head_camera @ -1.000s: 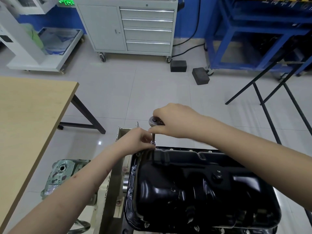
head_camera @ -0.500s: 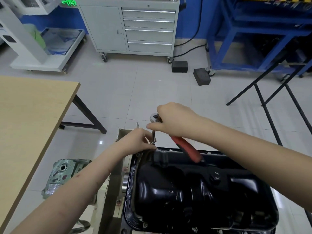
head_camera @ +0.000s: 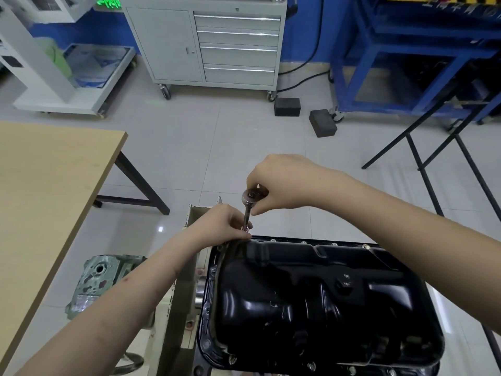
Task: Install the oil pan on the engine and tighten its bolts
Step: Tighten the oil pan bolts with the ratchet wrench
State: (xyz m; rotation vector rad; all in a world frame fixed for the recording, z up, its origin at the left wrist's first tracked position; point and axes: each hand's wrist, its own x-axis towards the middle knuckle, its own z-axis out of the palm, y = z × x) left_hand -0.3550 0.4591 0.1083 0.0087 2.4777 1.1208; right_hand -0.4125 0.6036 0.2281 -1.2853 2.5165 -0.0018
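Oil pan (head_camera: 311,289): we find it seated, black, on the engine, flange bolts along its far edge.
Right hand (head_camera: 282,183): clenched round the ratchet (head_camera: 250,198) head.
Left hand (head_camera: 225,223): pinching the extension shaft at the far-left corner bolt.

Two bare forearms, no sleeves, left grip (head_camera: 225,223), right grip (head_camera: 282,183)

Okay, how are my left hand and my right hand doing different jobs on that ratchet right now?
The left hand sits low, pinching the bottom of the ratchet at the far left corner of the oil pan; the right hand is higher, gripping the ratchet at its head. The left hand rests by the pan's flange; the right hand is clear of the pan. Both hold the same tool.
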